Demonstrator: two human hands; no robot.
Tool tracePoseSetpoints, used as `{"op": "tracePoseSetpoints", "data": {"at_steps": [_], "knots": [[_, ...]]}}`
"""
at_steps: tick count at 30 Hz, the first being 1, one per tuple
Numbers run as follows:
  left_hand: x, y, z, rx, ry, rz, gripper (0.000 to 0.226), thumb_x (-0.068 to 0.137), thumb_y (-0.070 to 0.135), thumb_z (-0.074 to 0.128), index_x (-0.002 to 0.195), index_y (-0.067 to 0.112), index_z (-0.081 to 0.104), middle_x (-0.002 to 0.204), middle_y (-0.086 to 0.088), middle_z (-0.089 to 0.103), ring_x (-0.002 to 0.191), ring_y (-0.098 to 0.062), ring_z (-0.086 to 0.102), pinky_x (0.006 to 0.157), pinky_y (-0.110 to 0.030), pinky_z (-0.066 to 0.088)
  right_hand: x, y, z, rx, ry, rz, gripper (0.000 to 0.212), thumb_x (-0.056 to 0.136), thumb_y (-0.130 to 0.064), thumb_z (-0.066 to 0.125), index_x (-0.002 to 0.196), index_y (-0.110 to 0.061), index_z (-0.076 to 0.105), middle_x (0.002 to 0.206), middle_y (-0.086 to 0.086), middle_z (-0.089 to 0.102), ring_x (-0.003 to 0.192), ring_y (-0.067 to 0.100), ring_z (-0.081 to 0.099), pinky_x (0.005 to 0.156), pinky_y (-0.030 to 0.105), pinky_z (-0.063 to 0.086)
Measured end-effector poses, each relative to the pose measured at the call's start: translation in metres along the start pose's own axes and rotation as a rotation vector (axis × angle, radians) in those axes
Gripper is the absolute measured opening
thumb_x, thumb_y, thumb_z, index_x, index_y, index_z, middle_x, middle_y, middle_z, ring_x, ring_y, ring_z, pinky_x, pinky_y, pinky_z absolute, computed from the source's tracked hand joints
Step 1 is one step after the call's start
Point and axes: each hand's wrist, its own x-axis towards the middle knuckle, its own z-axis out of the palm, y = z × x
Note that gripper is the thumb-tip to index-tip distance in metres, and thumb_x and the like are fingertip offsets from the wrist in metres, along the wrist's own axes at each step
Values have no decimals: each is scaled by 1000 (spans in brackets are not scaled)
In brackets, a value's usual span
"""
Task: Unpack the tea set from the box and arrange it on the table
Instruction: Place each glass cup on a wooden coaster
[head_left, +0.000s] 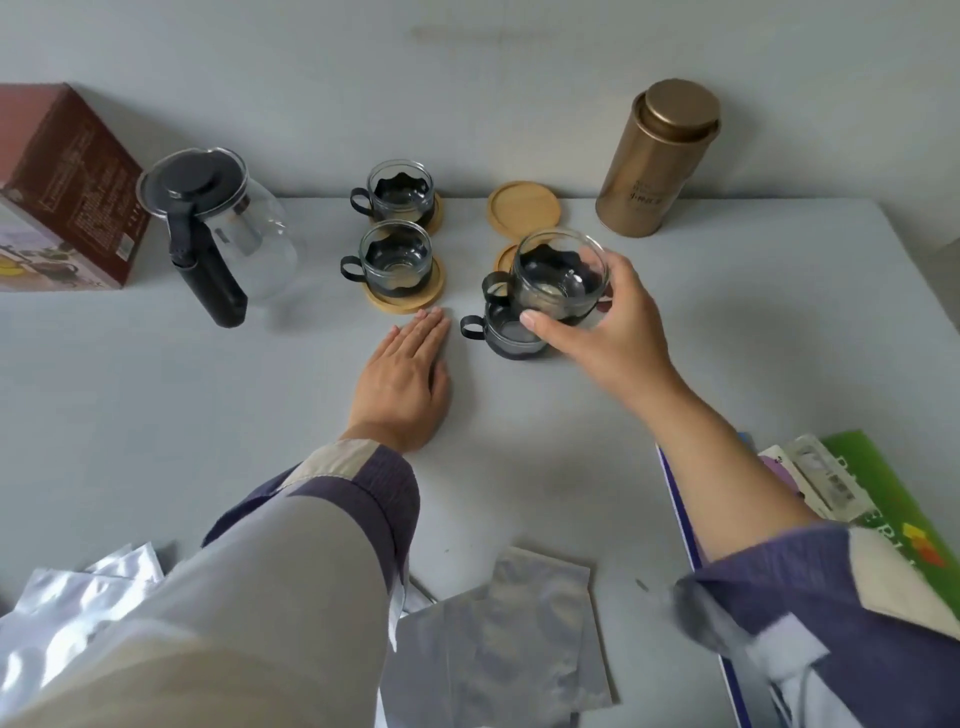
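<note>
My right hand (605, 327) grips a glass cup with a black holder (556, 278) and holds it lifted just above another such cup (506, 332) standing on the table. Two more cups (400, 192) (395, 254) sit on bamboo coasters at the middle back. A bare bamboo coaster (524, 208) lies to the right of them, and a second coaster (505, 259) is mostly hidden behind the lifted cup. A glass teapot with a black lid and handle (218, 228) stands to the left. My left hand (408, 374) rests flat on the table, fingers straight.
A brown tea set box (62, 182) stands at the far left. A gold tin canister (654, 161) is at the back right. Clear plastic bags (498, 639) lie at the front edge, and a green folder with papers (883, 499) sits at the right.
</note>
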Motion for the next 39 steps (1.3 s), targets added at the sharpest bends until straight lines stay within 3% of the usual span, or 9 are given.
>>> {"op": "tracePoseSetpoints", "data": {"at_steps": [3,6,10,14,21,27,33,37,39], "knots": [[1,-1,0,-15,13,0,51,95,25,35,145,15,39,153,2,33,143,-12,26,119,-28,12,51,3,6,-20,-2,46,73,61,-35,85,125,-23,51,118,-10,60,106,4,56,83,9,41],[2,-2,0,-23,15,-10,53,93,28,31,143,16,42,152,4,35,142,-10,27,118,-27,13,97,13,23,-41,18,118,69,54,-43,84,115,-25,56,109,-12,64,100,6,61,88,25,50],[3,-3,-2,-29,4,-12,55,91,29,30,143,17,42,151,6,35,142,-8,28,118,-25,13,138,23,44,-79,17,157,81,43,-56,78,115,-25,55,107,-12,63,102,12,61,94,39,50],[4,-4,-2,-42,5,-23,54,91,28,33,143,18,42,151,6,35,141,-8,29,118,-23,10,162,33,56,-138,41,163,75,59,-43,83,124,-22,51,87,-22,40,101,9,49,99,31,45],[5,-7,-4,-41,-7,-30,54,91,28,34,143,17,43,151,6,36,141,-8,30,118,-23,9,170,42,67,-96,-21,223,103,34,-66,68,128,-32,42,128,0,52,123,21,47,105,42,40],[5,-6,-5,-43,-9,-37,55,91,30,32,143,18,42,151,6,36,141,-8,30,118,-24,12,158,39,53,-26,-19,180,108,65,-45,80,149,-23,15,150,-5,31,140,18,28,115,45,25],[3,-4,-8,-20,-12,-40,55,91,31,29,143,18,43,151,6,36,141,-9,31,117,-24,12,75,32,34,121,-25,135,70,83,-41,68,141,-23,34,124,-11,47,116,14,43,106,33,37],[3,-2,-8,-18,-14,-41,57,90,32,28,143,17,43,150,4,38,141,-11,30,118,-25,13,21,44,38,153,-107,150,90,62,-52,77,138,-24,36,129,-6,47,117,11,45,97,22,38],[4,-2,-8,-15,-15,-37,57,90,32,28,143,16,42,150,3,38,142,-11,29,118,-26,13,5,51,46,141,-99,155,98,59,-43,85,140,-20,34,130,-6,45,122,12,46,100,23,39]]}}
